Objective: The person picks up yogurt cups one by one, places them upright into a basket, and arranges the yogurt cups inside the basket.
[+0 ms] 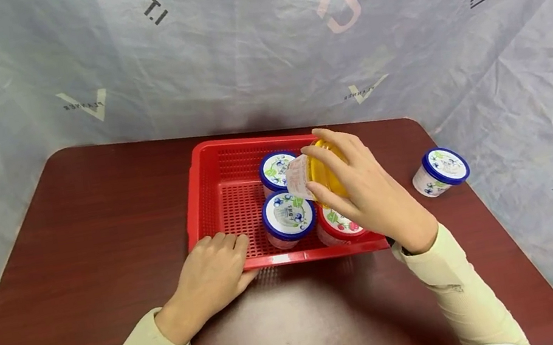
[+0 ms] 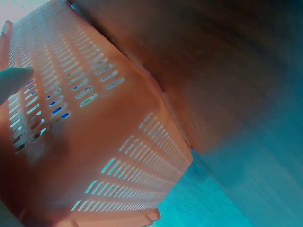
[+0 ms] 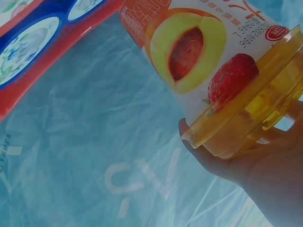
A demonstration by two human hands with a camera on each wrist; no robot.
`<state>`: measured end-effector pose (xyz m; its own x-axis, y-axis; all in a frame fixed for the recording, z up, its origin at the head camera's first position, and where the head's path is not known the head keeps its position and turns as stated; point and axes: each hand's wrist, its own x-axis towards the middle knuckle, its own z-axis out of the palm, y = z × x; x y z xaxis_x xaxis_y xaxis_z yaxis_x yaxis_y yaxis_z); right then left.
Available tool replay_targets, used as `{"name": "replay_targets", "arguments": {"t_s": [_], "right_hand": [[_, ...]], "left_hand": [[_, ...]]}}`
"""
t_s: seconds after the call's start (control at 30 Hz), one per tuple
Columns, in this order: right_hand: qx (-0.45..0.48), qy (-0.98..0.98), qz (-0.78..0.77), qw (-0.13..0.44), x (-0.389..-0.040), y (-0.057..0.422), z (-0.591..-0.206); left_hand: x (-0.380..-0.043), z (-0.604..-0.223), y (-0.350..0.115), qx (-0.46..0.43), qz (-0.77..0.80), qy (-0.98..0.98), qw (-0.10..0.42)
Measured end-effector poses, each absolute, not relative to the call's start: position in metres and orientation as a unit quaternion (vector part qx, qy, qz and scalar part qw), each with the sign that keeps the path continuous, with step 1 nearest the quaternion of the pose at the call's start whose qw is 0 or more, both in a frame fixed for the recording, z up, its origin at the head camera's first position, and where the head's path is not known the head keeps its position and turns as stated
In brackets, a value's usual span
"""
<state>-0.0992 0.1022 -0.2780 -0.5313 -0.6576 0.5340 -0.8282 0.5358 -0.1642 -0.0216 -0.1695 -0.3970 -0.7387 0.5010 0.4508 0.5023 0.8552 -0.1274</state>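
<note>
A red perforated plastic basket (image 1: 264,261) stands on the table. My left hand (image 1: 218,266) grips its front left rim, fingers over the edge and the thumb outside; the thumb also shows in the left wrist view. Over the basket's right side my right hand (image 1: 362,188) holds a yogurt cup (image 3: 189,52) with peach and strawberry pictures by its clear yellow lid (image 3: 246,118). That cup is tipped on its side. Inside the basket are two blue-lidded cups (image 1: 288,216) and a red-lidded cup (image 1: 339,222), partly covered by the right hand.
Another blue-lidded cup (image 1: 440,171) stands right of the basket, near the table's right edge. The dark reddish-brown table (image 1: 97,228) extends around the basket. Behind and beside it hangs a grey printed sheet (image 1: 233,50).
</note>
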Motion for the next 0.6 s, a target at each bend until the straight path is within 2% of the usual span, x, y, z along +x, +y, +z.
{"name": "replay_targets", "arguments": {"t_s": [0.6], "right_hand": [[0.505, -0.823, 0.170, 0.193, -0.119, 0.055, -0.268]], "left_hand": [[-0.020, -0.397, -0.169, -0.268, -0.003, -0.930, 0.253]]}}
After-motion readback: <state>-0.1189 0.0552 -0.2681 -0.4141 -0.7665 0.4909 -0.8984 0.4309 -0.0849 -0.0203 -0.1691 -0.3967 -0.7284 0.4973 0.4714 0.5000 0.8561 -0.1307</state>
